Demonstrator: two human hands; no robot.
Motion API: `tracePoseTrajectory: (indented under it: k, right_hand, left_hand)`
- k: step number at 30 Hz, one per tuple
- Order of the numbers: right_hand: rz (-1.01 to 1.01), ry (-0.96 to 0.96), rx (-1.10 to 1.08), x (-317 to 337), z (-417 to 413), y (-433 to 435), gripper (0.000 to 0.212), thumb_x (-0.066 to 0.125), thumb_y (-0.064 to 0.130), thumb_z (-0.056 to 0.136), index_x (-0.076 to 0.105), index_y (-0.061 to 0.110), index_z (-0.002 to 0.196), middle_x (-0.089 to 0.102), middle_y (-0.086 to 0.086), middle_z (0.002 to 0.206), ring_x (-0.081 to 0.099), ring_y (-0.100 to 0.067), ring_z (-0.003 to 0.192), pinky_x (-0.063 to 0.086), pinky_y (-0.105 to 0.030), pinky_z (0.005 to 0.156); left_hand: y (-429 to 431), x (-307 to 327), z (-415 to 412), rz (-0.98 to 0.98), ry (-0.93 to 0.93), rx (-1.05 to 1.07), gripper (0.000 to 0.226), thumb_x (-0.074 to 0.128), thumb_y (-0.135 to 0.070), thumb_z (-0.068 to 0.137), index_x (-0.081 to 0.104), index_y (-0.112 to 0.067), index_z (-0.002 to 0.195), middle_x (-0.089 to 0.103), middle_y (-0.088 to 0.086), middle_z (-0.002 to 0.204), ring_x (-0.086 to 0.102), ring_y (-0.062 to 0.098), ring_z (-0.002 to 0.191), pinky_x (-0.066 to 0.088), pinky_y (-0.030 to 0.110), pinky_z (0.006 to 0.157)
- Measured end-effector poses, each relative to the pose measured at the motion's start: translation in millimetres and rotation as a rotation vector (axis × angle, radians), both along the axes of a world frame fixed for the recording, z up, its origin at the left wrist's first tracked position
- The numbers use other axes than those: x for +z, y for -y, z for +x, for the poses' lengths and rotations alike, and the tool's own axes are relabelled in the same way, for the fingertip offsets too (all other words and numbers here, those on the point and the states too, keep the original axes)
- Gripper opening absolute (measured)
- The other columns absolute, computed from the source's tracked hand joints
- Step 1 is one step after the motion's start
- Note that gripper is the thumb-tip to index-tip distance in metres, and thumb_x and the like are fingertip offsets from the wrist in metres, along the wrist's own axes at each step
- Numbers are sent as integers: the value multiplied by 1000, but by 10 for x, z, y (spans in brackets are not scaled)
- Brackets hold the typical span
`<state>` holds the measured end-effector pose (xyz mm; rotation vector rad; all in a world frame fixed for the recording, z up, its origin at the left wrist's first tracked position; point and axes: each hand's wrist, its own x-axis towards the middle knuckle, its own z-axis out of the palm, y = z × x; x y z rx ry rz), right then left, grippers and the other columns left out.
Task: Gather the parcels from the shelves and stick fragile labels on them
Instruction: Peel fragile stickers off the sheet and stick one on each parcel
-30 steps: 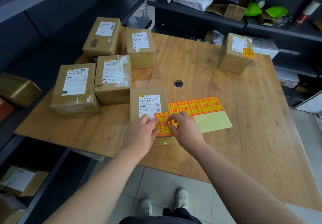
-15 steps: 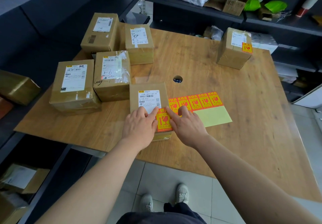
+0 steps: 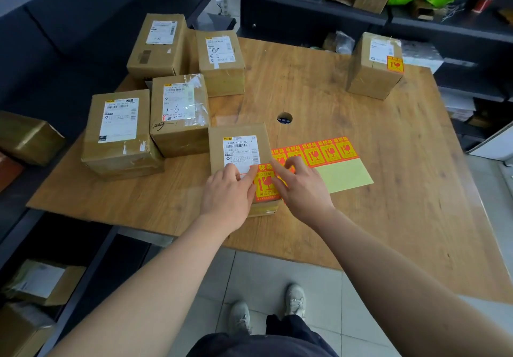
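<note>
A small brown parcel (image 3: 238,132) lies near the front of the wooden table (image 3: 388,190). An orange and yellow fragile label (image 3: 265,184) is stuck on its near right corner. My left hand (image 3: 226,197) lies flat on the parcel, fingers straight, touching the label's left edge. My right hand (image 3: 299,187) rests beside it with fingers extended over the label's right edge. A sheet of fragile labels (image 3: 330,151) with bare yellow backing lies just right of the parcel.
Several unlabelled brown parcels (image 3: 177,112) are grouped at the table's left. One labelled parcel (image 3: 374,65) stands at the far right. A cable hole (image 3: 284,118) is mid-table. Dark shelves with clutter run behind and on the left, holding more parcels (image 3: 27,137).
The label went from being held over the parcel to lying flat on it. Both hands opened and slid across it, the left hand moving up the parcel.
</note>
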<state>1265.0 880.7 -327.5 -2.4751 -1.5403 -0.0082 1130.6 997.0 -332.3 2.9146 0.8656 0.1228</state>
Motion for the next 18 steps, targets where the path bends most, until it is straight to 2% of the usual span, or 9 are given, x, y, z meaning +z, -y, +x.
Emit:
tracePoseTrajectory:
  k: [3, 5, 8, 11, 13, 15, 18]
  right_hand:
    - [-112, 7, 3, -61, -40, -55, 55, 18, 51, 96, 38, 29, 142, 51, -9, 117, 59, -32, 98, 41, -40, 77]
    - [-151, 28, -25, -87, -61, -38, 59, 9, 51, 94, 32, 31, 145, 50, -9, 121, 57, -31, 102, 41, -40, 79]
    - [-177, 28, -32, -53, -108, -23, 50, 22, 45, 100, 27, 26, 146, 46, -9, 131, 52, -31, 112, 40, -42, 87]
    - [-148, -121, -103, 4, -120, 53, 51, 34, 43, 100, 35, 17, 144, 50, -9, 133, 50, -29, 118, 41, -40, 93]
    - [-130, -281, -170, 23, -131, 87, 48, 38, 43, 99, 44, 15, 137, 58, -9, 126, 56, -29, 112, 46, -39, 89]
    - [-119, -443, -171, 26, -167, 70, 37, 39, 41, 99, 54, 16, 122, 66, -7, 108, 61, -26, 95, 50, -35, 74]
    - [-31, -537, -191, 51, -173, 39, 28, 42, 36, 99, 58, 13, 101, 64, -2, 88, 58, -21, 76, 41, -30, 61]
  left_hand:
    - [-14, 13, 38, 27, -51, 13, 49, 29, -45, 98, 22, -37, 147, 44, 4, 106, 49, 24, 96, 37, 36, 80]
    - [-20, 10, 9, 23, -58, 38, 49, 29, -43, 99, 21, -37, 147, 44, 5, 108, 49, 24, 97, 37, 37, 80]
    - [-70, 12, -116, -34, -34, 72, 50, 32, -39, 98, 23, -30, 147, 42, 3, 113, 45, 21, 98, 37, 34, 80]
    - [-134, 13, -327, -80, -6, 121, 58, 41, -43, 95, 25, -20, 145, 38, 5, 122, 47, 23, 103, 41, 33, 82]
    - [-141, 6, -397, -269, 8, 231, 62, 45, -47, 93, 26, -13, 141, 41, 8, 127, 51, 26, 107, 47, 37, 85]
    - [-134, -18, -388, -493, 32, 297, 48, 47, -46, 92, 37, -13, 125, 53, 7, 122, 56, 26, 103, 50, 40, 82]
    - [-133, 37, -329, -582, 120, 288, 34, 53, -40, 91, 47, -15, 113, 62, 3, 114, 59, 22, 94, 49, 33, 73]
